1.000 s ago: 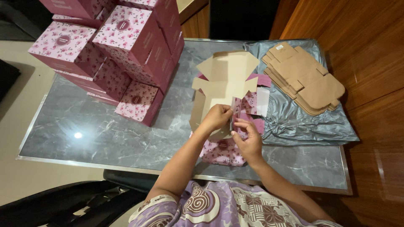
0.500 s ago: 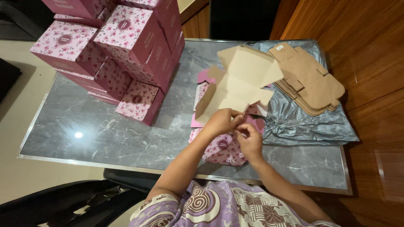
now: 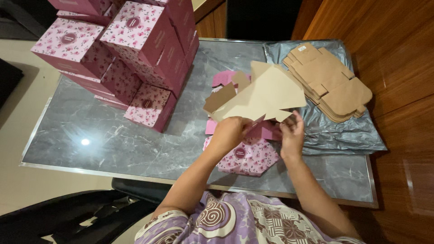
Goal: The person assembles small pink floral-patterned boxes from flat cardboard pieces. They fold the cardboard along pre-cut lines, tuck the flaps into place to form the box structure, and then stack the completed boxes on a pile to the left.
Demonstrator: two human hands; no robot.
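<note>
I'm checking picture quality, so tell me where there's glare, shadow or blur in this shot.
Head view: a small bright glare spot on the marble table; the left hand and right hand slightly soft at the cardboard box blank; dark shadow along the lower left edge.

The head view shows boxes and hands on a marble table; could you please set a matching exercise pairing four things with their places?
Things:
1. stack of flat brown blanks
2. pile of assembled pink floral boxes
3. half-folded box
4. left hand

Places:
A. far left of the table
B. held up between both hands
C. on the grey plastic sheet, at right
D. gripping the lower left edge of the box

Pairs: 1-C, 2-A, 3-B, 4-D
</note>
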